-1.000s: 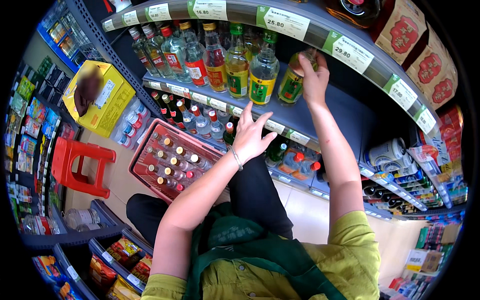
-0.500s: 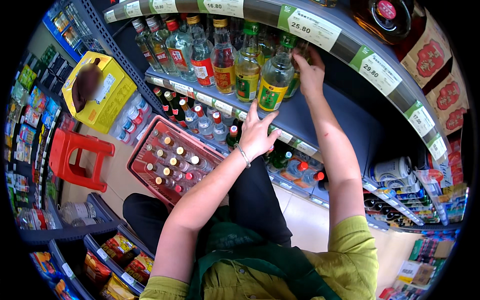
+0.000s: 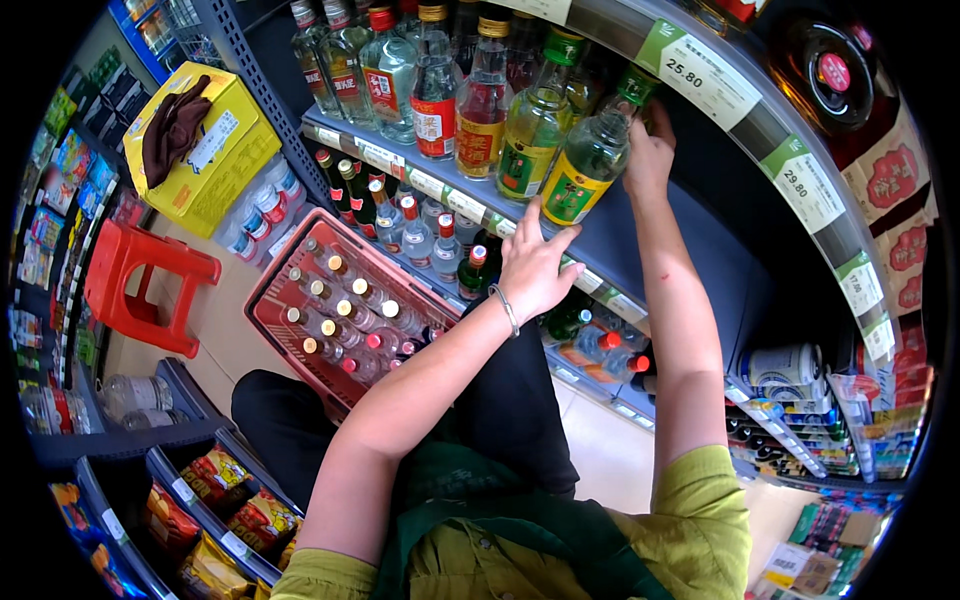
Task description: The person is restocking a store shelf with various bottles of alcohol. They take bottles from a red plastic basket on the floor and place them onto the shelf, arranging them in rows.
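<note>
A clear bottle with a green cap and a yellow-green label (image 3: 580, 178) stands at the right end of the upper shelf's bottle row. My right hand (image 3: 648, 155) is closed around its neck and shoulder from the right; the fingertips are hidden behind the glass. My left hand (image 3: 538, 265), with a bracelet at the wrist, has its fingers spread at the shelf's front edge, the tips by the bottle's base. Just left of it is a similar green-capped bottle (image 3: 528, 150). A gold-capped bottle with a red and yellow label (image 3: 483, 110) comes after that.
A pink basket (image 3: 262, 312) full of capped bottles stands on the floor left of my knees. Beyond it are a red stool (image 3: 150, 285) and a yellow box (image 3: 215, 175) with dark gloves on top. More bottles fill the lower shelf (image 3: 420, 240). Snack bags (image 3: 215, 475) lie lower left.
The view has shifted, so the shelf sits higher and the basket further left. My right hand has come forward against the front bottle's side. My left hand stays spread by its base.
</note>
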`<state>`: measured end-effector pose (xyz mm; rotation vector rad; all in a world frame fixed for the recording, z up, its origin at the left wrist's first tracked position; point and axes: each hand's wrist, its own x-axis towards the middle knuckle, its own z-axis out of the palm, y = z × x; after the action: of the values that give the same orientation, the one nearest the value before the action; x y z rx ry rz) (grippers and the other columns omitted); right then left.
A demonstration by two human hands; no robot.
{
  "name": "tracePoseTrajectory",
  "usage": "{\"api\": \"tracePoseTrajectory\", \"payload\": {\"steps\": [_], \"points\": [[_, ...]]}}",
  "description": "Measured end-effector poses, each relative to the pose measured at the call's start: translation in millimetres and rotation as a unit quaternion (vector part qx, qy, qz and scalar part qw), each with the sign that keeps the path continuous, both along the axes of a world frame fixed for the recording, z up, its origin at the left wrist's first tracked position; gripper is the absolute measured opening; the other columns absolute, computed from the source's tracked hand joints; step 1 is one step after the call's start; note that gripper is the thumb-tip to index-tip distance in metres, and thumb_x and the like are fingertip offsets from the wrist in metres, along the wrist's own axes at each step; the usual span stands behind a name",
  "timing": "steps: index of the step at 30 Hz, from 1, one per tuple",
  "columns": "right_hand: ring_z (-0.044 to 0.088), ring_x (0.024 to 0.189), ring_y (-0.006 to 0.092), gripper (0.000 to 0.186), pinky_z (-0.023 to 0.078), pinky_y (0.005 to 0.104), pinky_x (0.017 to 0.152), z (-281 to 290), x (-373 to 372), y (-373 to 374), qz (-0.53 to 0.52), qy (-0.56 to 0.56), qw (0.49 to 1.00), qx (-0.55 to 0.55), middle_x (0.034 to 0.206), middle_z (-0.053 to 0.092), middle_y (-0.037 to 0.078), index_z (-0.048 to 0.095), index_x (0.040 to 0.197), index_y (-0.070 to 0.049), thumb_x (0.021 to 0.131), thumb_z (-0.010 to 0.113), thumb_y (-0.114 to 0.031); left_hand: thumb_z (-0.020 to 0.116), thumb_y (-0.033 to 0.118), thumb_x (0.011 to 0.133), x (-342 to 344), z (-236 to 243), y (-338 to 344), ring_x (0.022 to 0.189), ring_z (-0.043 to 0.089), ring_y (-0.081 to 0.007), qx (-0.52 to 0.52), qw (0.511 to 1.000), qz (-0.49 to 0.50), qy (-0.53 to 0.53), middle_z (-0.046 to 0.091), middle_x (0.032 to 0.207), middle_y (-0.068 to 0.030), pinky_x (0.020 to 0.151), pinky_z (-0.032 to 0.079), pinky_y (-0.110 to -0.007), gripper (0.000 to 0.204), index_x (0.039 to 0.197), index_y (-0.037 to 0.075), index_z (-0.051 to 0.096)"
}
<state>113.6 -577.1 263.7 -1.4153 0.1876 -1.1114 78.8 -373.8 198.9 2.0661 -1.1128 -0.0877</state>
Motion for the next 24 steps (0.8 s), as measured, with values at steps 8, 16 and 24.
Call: {"api": "tracePoseTrajectory", "payload": {"steps": [8,16,24], "points": [[0.055,0.090,0.0122,0.033,0.045,0.0250,0.078,-5,3,-4,-0.014,0.004,1.000,-0.003,0.101,0.061,0.007,0.055,0.115,0.002,0.088,0.063,-0.015,0.068,0.029,0.076,0,1,2,0.128,0.027,-0.0436,0.003,1.000,0.002,0.007,0.018,0.141,-0.0281,0.103,0.027,-0.049,0.051,0.124,0.018,0.054],[0.054,0.085,0.0096,0.031,0.044,0.0236,0.076,-10,7,-6,0.019,-0.023,0.999,0.038,0.098,0.061,0.004,0.056,0.114,0.001,0.091,0.059,-0.019,0.069,0.028,0.075,-1,0,3,0.129,0.027,-0.0423,0.011,1.000,0.009,0.002,0.018,0.141,-0.0280,0.102,0.028,-0.048,0.050,0.122,0.017,0.056],[0.054,0.083,0.0089,0.033,0.044,0.0230,0.074,-11,4,-9,0.040,-0.025,0.998,0.050,0.096,0.060,0.003,0.056,0.115,0.000,0.092,0.057,-0.024,0.068,0.025,0.076,0,-4,2,0.129,0.028,-0.0412,-0.003,1.000,0.006,-0.007,0.020,0.141,-0.0270,0.101,0.028,-0.047,0.045,0.119,0.015,0.058]]}}
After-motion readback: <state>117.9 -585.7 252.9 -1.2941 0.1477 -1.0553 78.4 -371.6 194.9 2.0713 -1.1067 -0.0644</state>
